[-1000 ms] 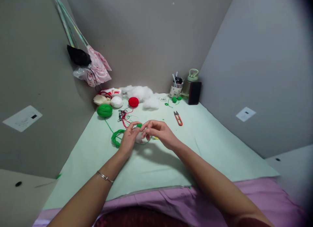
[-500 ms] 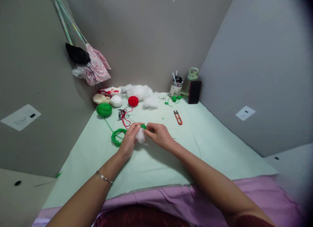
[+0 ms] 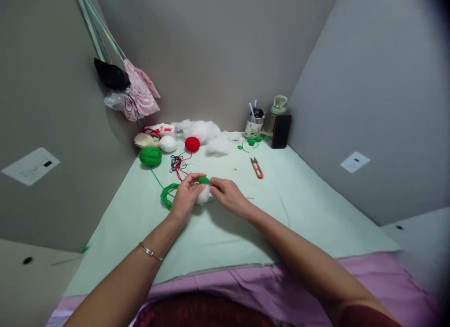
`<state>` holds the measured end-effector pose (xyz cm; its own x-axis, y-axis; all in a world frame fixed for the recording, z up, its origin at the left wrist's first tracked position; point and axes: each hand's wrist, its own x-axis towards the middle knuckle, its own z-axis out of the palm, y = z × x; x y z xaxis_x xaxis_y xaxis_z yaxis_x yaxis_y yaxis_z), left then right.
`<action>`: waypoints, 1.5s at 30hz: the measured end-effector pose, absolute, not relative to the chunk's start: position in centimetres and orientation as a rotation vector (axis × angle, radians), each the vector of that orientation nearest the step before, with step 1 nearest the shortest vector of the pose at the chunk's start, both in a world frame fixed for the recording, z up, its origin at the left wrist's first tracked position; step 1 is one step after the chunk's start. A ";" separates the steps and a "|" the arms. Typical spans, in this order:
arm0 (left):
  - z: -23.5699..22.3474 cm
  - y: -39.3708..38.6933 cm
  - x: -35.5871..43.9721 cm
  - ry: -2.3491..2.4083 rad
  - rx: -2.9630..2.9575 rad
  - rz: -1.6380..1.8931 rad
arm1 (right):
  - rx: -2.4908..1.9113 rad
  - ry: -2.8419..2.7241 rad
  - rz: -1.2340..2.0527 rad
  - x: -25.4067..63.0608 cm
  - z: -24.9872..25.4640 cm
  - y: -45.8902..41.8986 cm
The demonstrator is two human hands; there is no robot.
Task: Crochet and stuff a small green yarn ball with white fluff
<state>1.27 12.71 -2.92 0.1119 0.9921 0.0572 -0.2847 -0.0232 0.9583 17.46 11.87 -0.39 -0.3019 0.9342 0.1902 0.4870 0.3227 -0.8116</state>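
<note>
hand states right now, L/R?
Left hand: closed, holding the green piece with white stuffing at it.
Right hand: fingers curled at the green piece's right edge; cannot tell whether they grip anything.

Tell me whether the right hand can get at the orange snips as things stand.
Probably yes: the orange snips lie beyond and to the right of the right hand, with nothing seen standing between them. The hand is busy at the green piece, though, and might have to leave it first.

Grey wall beyond fingers; left panel and right panel flanking them; pale-green tabletop beneath; soft, dim light.
</note>
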 end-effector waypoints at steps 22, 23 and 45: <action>-2.9 13.0 0.7 0.946 1.347 1.286 | -1.286 -1.915 0.794 16.9 0.1 11.1; -3.0 13.0 0.8 0.960 1.346 1.305 | -1.282 -1.914 0.802 16.7 0.1 11.1; -3.5 13.2 1.3 1.033 1.145 1.340 | -1.263 -1.899 0.811 16.2 -0.2 10.8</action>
<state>1.29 13.24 -3.53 0.0021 0.9964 0.0845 -0.1719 -0.0829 0.9816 16.22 10.81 -0.19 -0.2748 0.9379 0.2116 0.4956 0.3268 -0.8047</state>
